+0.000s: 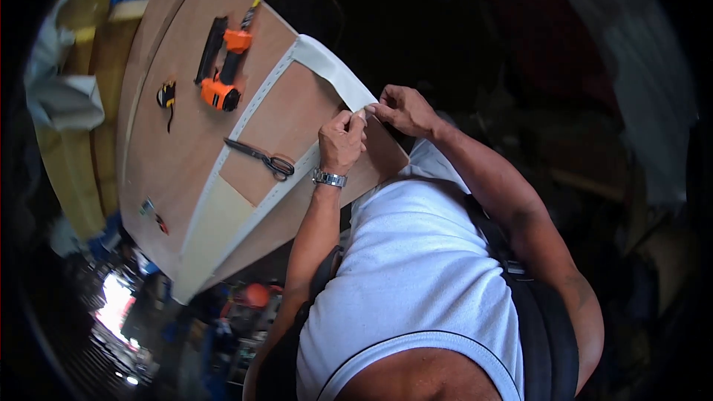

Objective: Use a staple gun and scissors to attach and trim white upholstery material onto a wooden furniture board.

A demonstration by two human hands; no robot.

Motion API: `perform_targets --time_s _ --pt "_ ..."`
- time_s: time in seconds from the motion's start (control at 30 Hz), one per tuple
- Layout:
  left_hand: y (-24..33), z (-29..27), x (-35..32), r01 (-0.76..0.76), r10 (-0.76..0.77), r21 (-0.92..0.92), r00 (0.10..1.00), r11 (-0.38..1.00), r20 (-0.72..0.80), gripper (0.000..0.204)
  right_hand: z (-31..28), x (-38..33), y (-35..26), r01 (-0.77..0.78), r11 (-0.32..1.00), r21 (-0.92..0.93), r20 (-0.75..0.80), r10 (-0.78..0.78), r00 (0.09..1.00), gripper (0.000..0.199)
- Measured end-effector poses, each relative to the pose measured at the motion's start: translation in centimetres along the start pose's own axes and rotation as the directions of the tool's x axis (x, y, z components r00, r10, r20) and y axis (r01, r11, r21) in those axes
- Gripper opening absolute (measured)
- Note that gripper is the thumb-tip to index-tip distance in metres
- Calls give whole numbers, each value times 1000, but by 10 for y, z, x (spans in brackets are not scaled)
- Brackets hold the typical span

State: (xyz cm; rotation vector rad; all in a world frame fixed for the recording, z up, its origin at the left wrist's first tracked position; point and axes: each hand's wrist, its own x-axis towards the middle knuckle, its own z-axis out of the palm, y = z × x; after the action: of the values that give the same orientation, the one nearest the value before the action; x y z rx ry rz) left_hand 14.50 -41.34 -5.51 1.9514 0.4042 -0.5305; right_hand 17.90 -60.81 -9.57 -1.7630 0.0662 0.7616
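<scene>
Plywood panel [186, 126]: lay beneath the grip. White fabric strip [327, 67]: pinched closed at its end by left hand [342, 141] and right hand [405, 110], at the panel's corner. Staple gun [223, 67], scissors [260, 156]: lay leftward, untouched. Step judged: tensioning; next needs fastening.

I see both forearms rising from about 6 o'clock and converging toward the centre. My left hand [342, 141] is curled into a loose fist, knuckles facing up, thumb and forefinger pinched together at its 1 o'clock edge; a metal wristwatch [329, 177] circles that wrist. My right hand [405, 109] sits just beside it at about 2 o'clock, palm down, its fingertips pinched and touching the left hand's. The right arm bends at the elbow near 4 o'clock; the left runs almost straight.
</scene>
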Motion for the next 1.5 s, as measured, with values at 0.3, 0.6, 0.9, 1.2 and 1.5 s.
perform_targets --time_s 0.3,0.6,0.9,1.2,1.5 --pt "-13 26 -3 -246 287 158 893 956 -347 29 -24 20 -35 -115 950 -291 227 185 956 43" --pt "-6 44 -8 -113 245 271 818 956 -520 18 -41 144 -167 711 296 -638 459 -594 660 20" --pt "5 67 -17 -104 255 247 641 963 -724 9 7 155 -212 969 241 47 995 -93 -25 38" --pt "6 96 -17 -64 149 138 587 988 -796 13 46 116 -182 963 -191 192 859 506 -71 42" --pt "48 190 4 -91 -390 -379 -170 921 -905 20 63 125 -176 918 -80 388 781 558 -282 23"
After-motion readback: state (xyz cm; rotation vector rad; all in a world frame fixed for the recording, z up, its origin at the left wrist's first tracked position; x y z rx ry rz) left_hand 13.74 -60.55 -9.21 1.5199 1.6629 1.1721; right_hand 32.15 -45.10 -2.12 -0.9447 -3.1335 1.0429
